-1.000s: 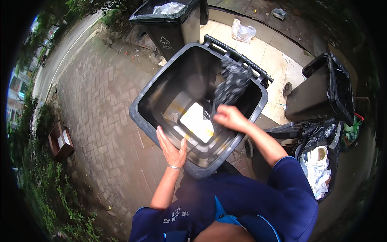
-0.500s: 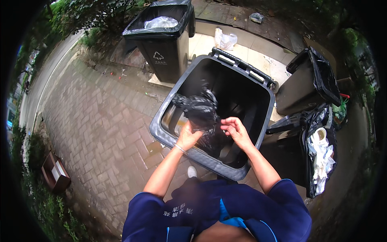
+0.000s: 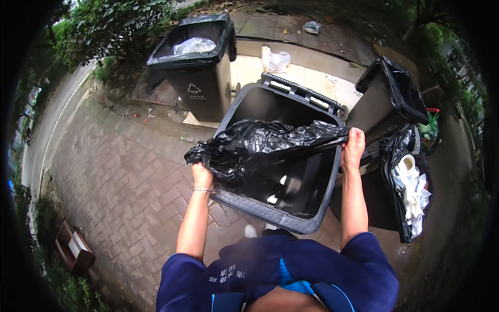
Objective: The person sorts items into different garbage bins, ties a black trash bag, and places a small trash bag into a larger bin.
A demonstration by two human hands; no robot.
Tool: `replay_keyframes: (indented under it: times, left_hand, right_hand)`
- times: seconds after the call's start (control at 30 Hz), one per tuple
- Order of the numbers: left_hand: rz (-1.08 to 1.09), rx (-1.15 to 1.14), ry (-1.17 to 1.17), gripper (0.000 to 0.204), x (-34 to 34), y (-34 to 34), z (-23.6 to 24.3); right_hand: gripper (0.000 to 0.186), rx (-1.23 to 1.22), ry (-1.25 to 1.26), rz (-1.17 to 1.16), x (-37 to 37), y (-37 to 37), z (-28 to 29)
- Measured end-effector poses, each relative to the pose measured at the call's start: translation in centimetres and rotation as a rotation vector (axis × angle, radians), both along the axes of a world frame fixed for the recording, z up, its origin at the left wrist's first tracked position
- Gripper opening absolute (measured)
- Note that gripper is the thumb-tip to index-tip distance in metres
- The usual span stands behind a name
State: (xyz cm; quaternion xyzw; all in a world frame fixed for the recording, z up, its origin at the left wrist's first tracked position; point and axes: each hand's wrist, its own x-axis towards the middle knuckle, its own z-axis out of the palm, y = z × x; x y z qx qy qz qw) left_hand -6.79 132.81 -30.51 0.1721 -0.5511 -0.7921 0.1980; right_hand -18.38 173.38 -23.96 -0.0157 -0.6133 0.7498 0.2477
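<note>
A black garbage bag (image 3: pixel 270 138) is stretched sideways across the mouth of a dark grey wheeled bin (image 3: pixel 260 209) right in front of me. My left hand (image 3: pixel 202 176) grips one end of the bag near the bin's left rim. At the right rim my right hand (image 3: pixel 354 147) pinches the other end, fingers closed on the plastic. Between them the bag hangs crumpled, and its lower folds dip into the bin. Below it the bin's dark inside shows, with a few small white scraps near the bottom.
A lined bin (image 3: pixel 200 86) stands at the back left, another (image 3: pixel 384 101) at the right. Nearer right, a bin holds white rubbish (image 3: pixel 413 192). A white plastic bag (image 3: pixel 275 60) lies on the tiled ledge. An open brown box (image 3: pixel 75 247) sits far left on the brick paving.
My hands have moved apart, left hand leftward and right hand up and rightward. The bag, bunched between them before, is now spread wide across the bin. The view has shifted slightly.
</note>
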Motion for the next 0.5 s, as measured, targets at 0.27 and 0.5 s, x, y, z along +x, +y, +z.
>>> replay_keyframes:
  times: [0.27,0.5]
  left_hand:
    - [0.117,-0.163,0.047,0.028,-2.0,-4.4,1.6]
    - [-0.109,-0.217,0.141,0.022,-5.3,-3.5,1.3]
  right_hand:
    - [0.016,0.192,0.084,-0.261,-6.4,11.0,-2.4]
    - [0.020,0.057,-0.131,-0.391,-7.5,18.5,-5.1]
